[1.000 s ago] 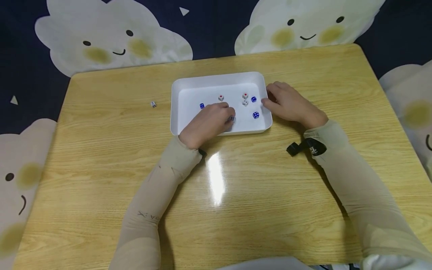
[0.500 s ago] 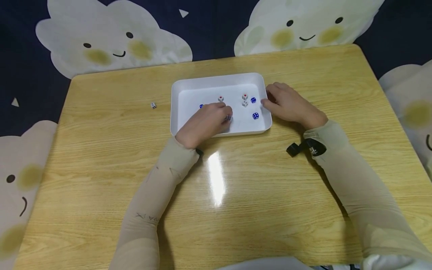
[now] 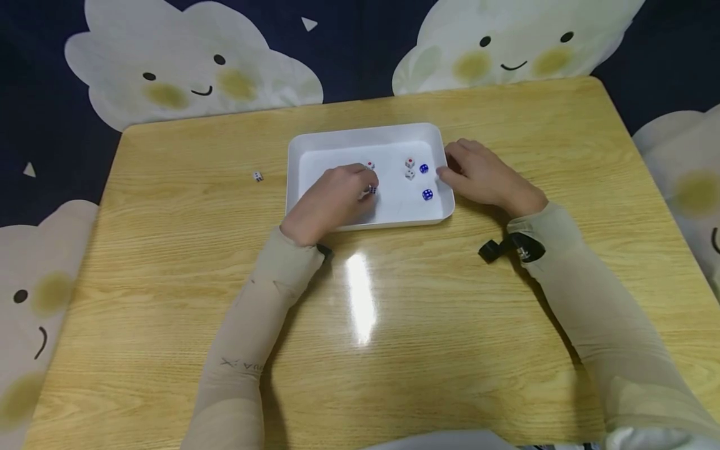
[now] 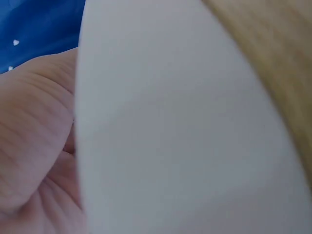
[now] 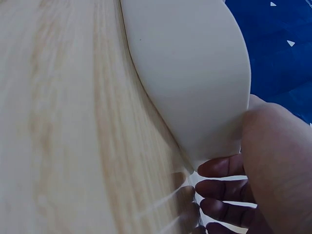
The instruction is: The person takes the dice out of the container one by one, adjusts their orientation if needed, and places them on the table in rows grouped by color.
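Note:
A white tray [image 3: 349,138] lies on the table. My left hand [image 3: 335,195] reaches over its near wall and pinches a dark blue die [image 3: 372,190] with pale dots, partly hidden by the fingers. In the left wrist view the tray wall covers most of the left hand, leaving the thumb in sight. My right hand [image 3: 480,174] grips the tray's right end, thumb at the rim and fingers along the outside wall, as the right wrist view shows. Toward that end lie two white dice [image 3: 410,162] and two blue dice [image 3: 427,195]. One red-dotted white die [image 3: 370,165] sits just beyond the left fingertips.
Left of the tray, a white die [image 3: 257,176] lies on the wooden table [image 3: 169,250]. A dark cloth with cloud faces [image 3: 360,50] hangs behind the table's far edge. A small black camera [image 3: 490,251] is strapped to the right wrist.
My left hand has moved left and slightly away from me inside the tray, carrying the pinched die. It now hides a blue die seen earlier. The right hand stays in place.

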A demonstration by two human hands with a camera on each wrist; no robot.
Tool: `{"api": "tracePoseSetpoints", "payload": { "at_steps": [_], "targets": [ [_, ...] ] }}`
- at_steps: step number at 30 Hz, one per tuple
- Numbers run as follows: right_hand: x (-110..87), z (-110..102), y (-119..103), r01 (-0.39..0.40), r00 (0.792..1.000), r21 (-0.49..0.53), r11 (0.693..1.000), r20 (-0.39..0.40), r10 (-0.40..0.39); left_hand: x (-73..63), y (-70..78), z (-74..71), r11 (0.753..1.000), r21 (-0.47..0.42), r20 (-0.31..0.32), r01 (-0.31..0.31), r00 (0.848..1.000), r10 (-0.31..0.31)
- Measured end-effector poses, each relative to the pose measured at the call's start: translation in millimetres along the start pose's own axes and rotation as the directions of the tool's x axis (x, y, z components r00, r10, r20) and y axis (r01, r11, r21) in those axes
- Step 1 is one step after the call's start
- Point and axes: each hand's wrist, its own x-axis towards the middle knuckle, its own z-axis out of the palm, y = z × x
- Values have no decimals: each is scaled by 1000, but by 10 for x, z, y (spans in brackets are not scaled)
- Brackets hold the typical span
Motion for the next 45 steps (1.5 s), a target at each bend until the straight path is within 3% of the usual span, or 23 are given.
{"api": "tracePoseSetpoints", "payload": {
  "at_steps": [5, 17, 29, 38, 45],
  "targets": [
    [1, 4, 7, -6, 1000, -1, 1000, 4, 6, -45, -47, -99, 998, -17, -12, 53, 999, -53],
    [-7, 6, 28, -5, 1000, -2, 1000, 0, 5, -112, -159, -266, 996, -31, -42, 89, 995, -91],
    [-5, 5, -2, -4, 1000, -1, 1000, -1, 4, -203, -294, -425, 983, -44, -91, 180, 979, -184],
    [-4, 24, 9, 12, 1000, -12, 1000, -17, -12, -250, -377, -439, 982, -26, -163, 189, 968, -191],
    [3, 41, 13, 8, 1000, -28, 1000, -30, -9, -267, -380, -445, 982, -27, -170, 188, 967, -190]
  ]
}}
